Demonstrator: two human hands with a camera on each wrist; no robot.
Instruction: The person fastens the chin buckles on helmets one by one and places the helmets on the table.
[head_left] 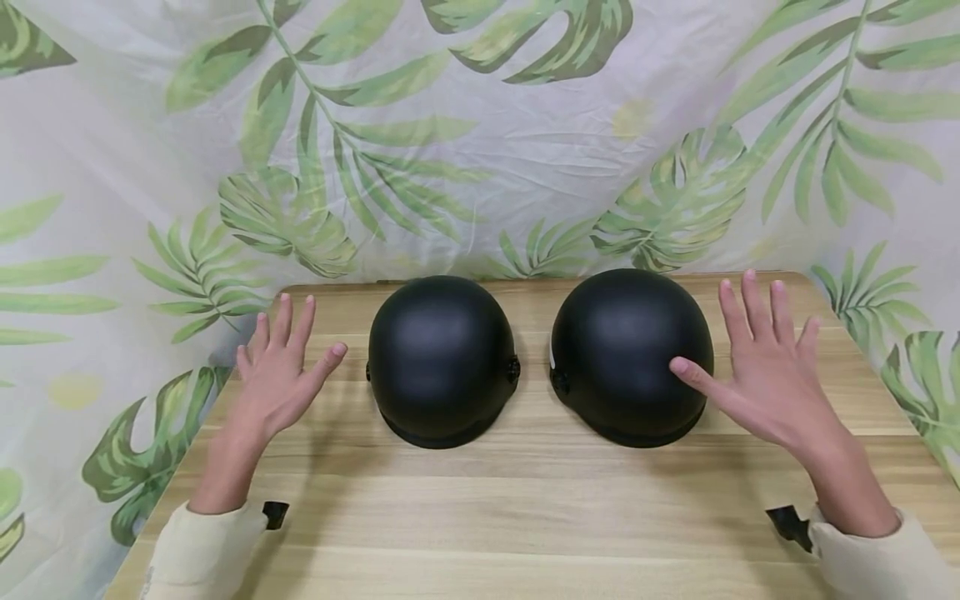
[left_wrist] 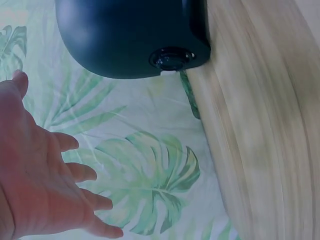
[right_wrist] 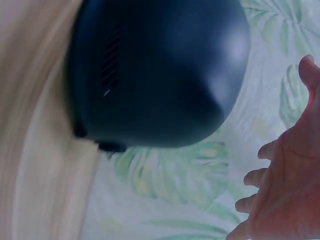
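Observation:
Two matte black helmets sit side by side on the wooden table, domes up. My left hand [head_left: 277, 379] is held to the left of the left helmet [head_left: 442, 358], fingers spread and straight, with a gap between them. In the left wrist view this helmet [left_wrist: 125, 35] shows a round fitting near its rim. My right hand [head_left: 776, 379] is spread beside the right helmet [head_left: 630, 354]; its thumb overlaps the dome in the head view. The right wrist view shows that hand [right_wrist: 290, 180] apart from the helmet [right_wrist: 165, 75], which has a slotted vent on its side.
The light wood table [head_left: 480, 525] ends at the back against a leaf-patterned cloth [head_left: 525, 142], which also hangs at both sides. Small black pieces [head_left: 789, 527] stick out at both sleeve cuffs [head_left: 873, 554].

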